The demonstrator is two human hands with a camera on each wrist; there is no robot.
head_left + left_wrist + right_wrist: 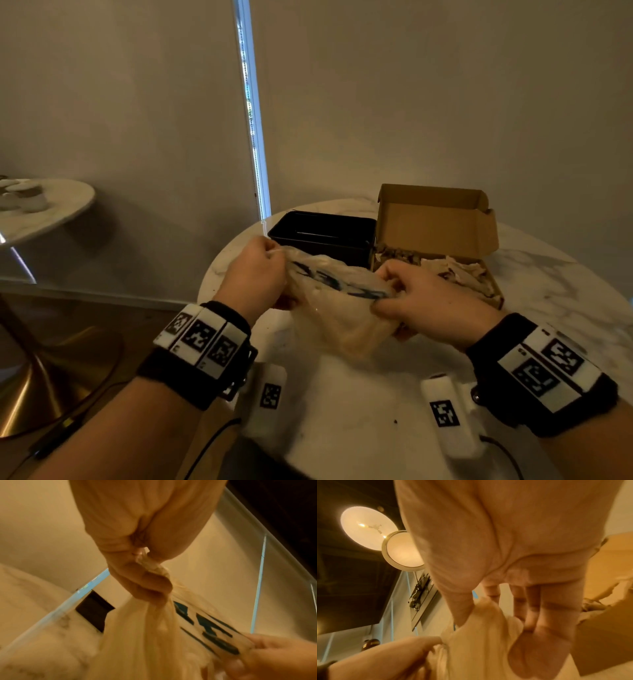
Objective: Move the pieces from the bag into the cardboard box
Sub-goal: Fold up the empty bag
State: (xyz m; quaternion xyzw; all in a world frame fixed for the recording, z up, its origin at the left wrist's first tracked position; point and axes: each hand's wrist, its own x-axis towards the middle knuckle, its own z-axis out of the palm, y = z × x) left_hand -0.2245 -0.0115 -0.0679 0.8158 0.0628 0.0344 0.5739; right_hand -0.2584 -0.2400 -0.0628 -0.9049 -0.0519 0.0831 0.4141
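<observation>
Bag [337,308] stretched left to right at frame centre, left hand [255,274] and right hand [424,305] each pinching an end, cardboard box [442,219] open behind

The head view looks forward and down from above onto the counter [359,394], both wrists in front of it; the left wrist view sits close under the left hand [137,547], looking along it toward the wall; the right wrist view sits close under the right hand [513,547], tilted up to a ceiling lamp [402,550]; all three share the plastic bag [342,308].
</observation>
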